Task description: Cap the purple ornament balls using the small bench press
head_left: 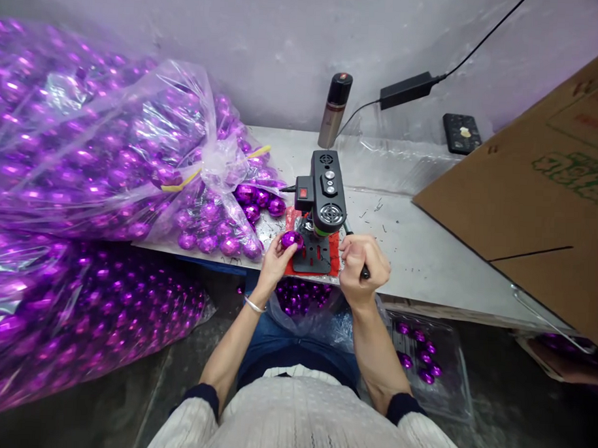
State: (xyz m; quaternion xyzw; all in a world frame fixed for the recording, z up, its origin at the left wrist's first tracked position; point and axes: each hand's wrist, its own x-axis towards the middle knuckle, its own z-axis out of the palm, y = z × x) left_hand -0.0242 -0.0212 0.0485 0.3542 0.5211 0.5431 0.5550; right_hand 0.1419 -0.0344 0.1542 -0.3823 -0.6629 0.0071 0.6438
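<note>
My left hand (275, 261) pinches a shiny purple faceted ball (292, 240) between thumb and fingers, just left of a black bench machine (328, 192). The machine has a red switch, round buttons and vent grilles, and its slotted base plate (311, 256) lies on a red sheet (334, 246). On the machine's right side, my right hand (362, 269) is wrapped round a black lever handle (365, 273). Several loose purple balls (251, 212) lie on the table behind my left hand. What is under the machine's head is mostly hidden.
Big clear bags (100, 145) of purple balls fill the left. An open bag (303, 299) of balls hangs below the table edge. A spray can (335, 111), a phone (462, 133) and a power adapter (405, 90) are behind. A cardboard box (540, 187) leans at right; a clear tub (451, 366) holds several balls.
</note>
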